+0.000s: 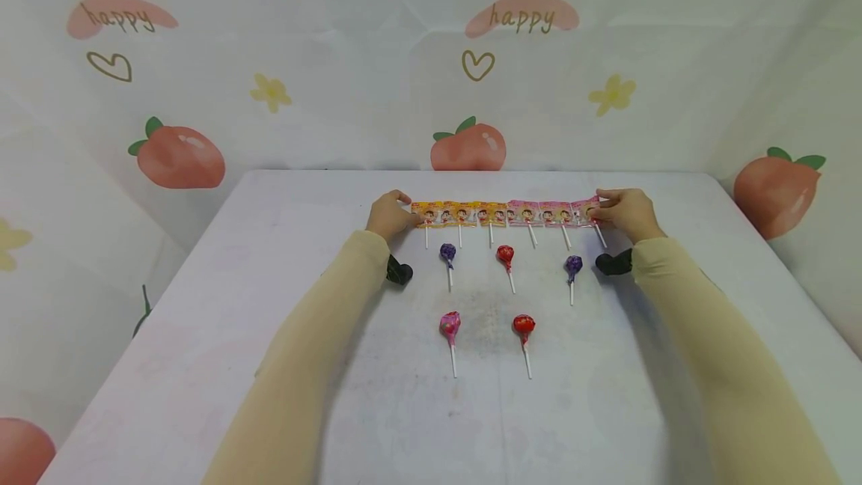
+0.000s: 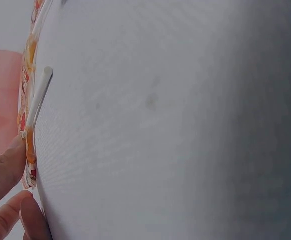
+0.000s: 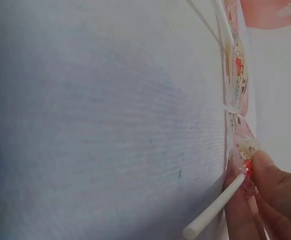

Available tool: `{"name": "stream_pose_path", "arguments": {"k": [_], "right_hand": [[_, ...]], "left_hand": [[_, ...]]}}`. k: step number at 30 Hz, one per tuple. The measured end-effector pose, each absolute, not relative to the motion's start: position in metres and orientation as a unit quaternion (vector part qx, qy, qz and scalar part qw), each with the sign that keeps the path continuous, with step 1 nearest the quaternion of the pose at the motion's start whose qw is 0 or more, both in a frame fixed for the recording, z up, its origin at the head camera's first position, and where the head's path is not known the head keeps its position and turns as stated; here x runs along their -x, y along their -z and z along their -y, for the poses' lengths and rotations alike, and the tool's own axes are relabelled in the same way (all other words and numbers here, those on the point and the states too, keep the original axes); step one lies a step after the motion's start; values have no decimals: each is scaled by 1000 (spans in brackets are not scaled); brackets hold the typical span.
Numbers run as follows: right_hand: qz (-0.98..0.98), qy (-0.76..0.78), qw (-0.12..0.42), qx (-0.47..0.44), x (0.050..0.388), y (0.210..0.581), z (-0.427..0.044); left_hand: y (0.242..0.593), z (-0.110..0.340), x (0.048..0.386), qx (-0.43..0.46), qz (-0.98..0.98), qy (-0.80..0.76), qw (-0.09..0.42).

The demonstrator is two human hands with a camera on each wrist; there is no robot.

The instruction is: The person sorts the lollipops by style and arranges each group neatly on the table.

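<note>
A strip of flat wrapped lollipops (image 1: pixel 491 214), orange at the left and pink at the right, stretches across the far part of the table, sticks pointing towards me. My left hand (image 1: pixel 389 217) holds its orange end; in the left wrist view the thumb (image 2: pixel 10 162) lies on the wrapper and the other fingers are at its edge. At the pink end, my right hand (image 1: pixel 631 213) pinches the last packet, whose white stick (image 3: pixel 215 206) juts out below the thumb in the right wrist view.
Loose round lollipops lie nearer me: a purple one (image 1: pixel 447 251), a red one (image 1: pixel 505 254) and another purple one (image 1: pixel 573 266), then a pink one (image 1: pixel 450 325) and a red one (image 1: pixel 523 325). A patterned cloth (image 1: pixel 377 118) hangs behind the white table (image 1: pixel 269 245).
</note>
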State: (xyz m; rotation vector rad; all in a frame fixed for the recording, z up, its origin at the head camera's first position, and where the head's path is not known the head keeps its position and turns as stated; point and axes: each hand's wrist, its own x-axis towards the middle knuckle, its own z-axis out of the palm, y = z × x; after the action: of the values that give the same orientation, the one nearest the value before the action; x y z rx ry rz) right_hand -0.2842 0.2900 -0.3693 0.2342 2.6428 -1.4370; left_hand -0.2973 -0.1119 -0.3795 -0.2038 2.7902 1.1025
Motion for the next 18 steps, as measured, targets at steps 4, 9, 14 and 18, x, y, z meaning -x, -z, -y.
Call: {"name": "stream_pose_path", "arguments": {"k": [4, 9, 14, 18], "right_hand": [[-880, 464, 60, -80, 285, 367, -289], [-897, 428, 66, -87, 286, 365, -289], [-921, 373, 67, -90, 287, 364, -288], [-925, 363, 69, -87, 287, 364, -290]], "left_hand": [[380, 112, 297, 70, -925, -367, 68], [378, 111, 296, 68, -924, -371, 68], [377, 112, 294, 67, -923, -373, 69], [377, 111, 294, 69, -923, -371, 71]]}}
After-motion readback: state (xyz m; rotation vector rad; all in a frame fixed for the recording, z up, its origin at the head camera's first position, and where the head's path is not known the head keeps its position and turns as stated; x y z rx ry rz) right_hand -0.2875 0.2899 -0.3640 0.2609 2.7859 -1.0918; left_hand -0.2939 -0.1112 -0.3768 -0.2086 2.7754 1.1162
